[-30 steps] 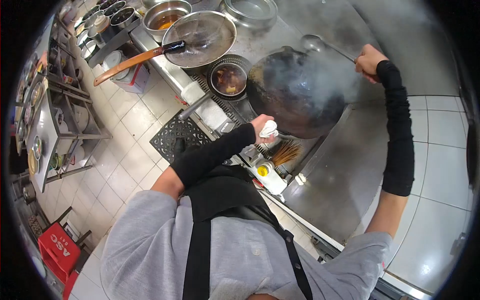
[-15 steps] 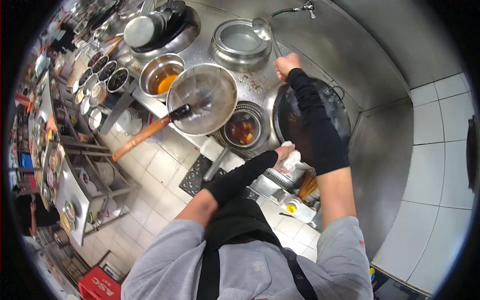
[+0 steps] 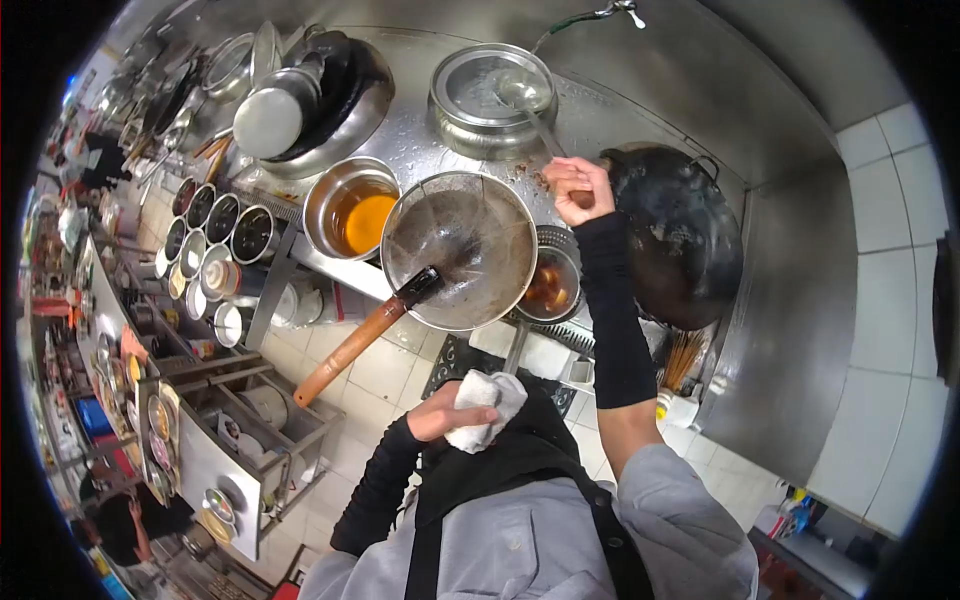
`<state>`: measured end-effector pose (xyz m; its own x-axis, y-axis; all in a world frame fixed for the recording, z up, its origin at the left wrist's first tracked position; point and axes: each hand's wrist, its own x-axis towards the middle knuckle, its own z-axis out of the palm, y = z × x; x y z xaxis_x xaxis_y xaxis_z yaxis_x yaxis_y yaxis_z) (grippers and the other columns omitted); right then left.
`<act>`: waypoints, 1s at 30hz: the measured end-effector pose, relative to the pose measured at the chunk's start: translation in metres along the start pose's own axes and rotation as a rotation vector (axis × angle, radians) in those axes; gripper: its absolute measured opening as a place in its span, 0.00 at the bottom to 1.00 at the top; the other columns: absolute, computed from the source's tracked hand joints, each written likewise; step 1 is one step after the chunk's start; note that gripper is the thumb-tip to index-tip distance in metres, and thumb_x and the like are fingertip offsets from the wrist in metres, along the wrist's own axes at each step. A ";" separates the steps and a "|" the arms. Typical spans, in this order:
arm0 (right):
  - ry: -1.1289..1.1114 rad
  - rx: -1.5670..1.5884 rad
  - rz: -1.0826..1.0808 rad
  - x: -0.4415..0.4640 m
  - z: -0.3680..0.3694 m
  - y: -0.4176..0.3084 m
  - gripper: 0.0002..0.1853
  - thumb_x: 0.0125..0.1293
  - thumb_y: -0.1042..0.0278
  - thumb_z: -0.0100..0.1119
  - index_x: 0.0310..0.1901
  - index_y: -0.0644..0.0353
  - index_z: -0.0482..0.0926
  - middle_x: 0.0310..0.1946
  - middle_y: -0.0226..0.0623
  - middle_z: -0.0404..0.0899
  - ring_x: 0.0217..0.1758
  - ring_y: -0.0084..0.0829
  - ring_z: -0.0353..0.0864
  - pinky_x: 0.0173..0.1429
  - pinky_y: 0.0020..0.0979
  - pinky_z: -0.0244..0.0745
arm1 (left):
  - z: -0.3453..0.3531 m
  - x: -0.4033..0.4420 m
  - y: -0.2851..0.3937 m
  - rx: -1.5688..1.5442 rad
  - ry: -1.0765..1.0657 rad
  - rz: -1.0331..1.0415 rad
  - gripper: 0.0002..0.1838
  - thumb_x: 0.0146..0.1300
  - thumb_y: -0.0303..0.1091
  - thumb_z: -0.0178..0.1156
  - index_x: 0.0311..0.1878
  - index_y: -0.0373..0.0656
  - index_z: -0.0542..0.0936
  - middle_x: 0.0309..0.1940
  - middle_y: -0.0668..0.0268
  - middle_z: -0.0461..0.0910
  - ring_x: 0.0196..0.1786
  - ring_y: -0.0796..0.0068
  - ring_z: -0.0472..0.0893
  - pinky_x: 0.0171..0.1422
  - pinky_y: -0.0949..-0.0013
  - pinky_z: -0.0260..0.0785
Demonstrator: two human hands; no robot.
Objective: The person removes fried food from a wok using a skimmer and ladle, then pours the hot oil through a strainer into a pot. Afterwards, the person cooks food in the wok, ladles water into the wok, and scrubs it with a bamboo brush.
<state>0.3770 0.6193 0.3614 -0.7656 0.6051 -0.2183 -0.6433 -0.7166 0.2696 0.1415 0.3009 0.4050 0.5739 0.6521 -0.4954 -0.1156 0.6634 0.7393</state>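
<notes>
My right hand (image 3: 582,190) is closed round the handle of a metal ladle (image 3: 545,134). The ladle's bowl lies at the right side of the mouth of a round steel pot (image 3: 470,135); whether it dips into the liquid I cannot tell. Close to my apron, my left hand (image 3: 440,412) grips a folded white cloth (image 3: 485,410). Right of my right forearm sits a large dark wok (image 3: 675,240). Between my hands is a wide mesh strainer (image 3: 460,250) with a wooden handle. A small pan (image 3: 550,290) with reddish-brown contents is partly behind the strainer's rim.
A steel pot (image 3: 322,205) of orange liquid stands left of the strainer. Stacked pans and woks (image 3: 325,110) occupy the back left. A tap (image 3: 622,12) projects from the back wall. A bamboo brush (image 3: 682,358) is below the wok. Shelving and another person (image 3: 140,525) appear left.
My left hand has drawn the cloth from beside the wok back toward my body. The ladle's bowl has gone from the pot's right edge to over its mouth. The view has shifted.
</notes>
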 end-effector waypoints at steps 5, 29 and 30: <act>0.305 -0.499 -0.272 -0.043 0.028 0.021 0.11 0.66 0.80 0.49 0.27 0.59 0.63 0.20 0.28 0.63 0.15 0.15 0.61 0.15 0.16 0.62 | -0.028 -0.008 0.021 0.067 -0.074 0.044 0.19 0.64 0.39 0.63 0.50 0.33 0.75 0.35 0.63 0.80 0.37 0.72 0.81 0.43 0.70 0.72; 0.496 -0.541 -0.224 0.101 0.034 -0.026 0.11 0.66 0.78 0.53 0.45 0.76 0.67 0.22 0.31 0.66 0.16 0.22 0.66 0.18 0.21 0.68 | -0.063 -0.073 0.047 0.155 0.105 0.148 0.18 0.65 0.38 0.64 0.50 0.36 0.75 0.34 0.68 0.79 0.36 0.79 0.77 0.44 0.73 0.70; 0.373 -0.237 -0.131 0.095 0.031 -0.031 0.14 0.67 0.78 0.52 0.50 0.78 0.64 0.23 0.30 0.65 0.16 0.20 0.66 0.19 0.20 0.68 | -0.062 -0.072 0.045 0.158 0.110 0.141 0.18 0.65 0.38 0.64 0.51 0.36 0.75 0.34 0.68 0.79 0.36 0.79 0.77 0.44 0.73 0.70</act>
<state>0.3243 0.7094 0.3612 -0.6001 0.5607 -0.5705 -0.6850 -0.7286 0.0045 0.0448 0.3068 0.4458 0.4681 0.7759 -0.4228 -0.0550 0.5032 0.8624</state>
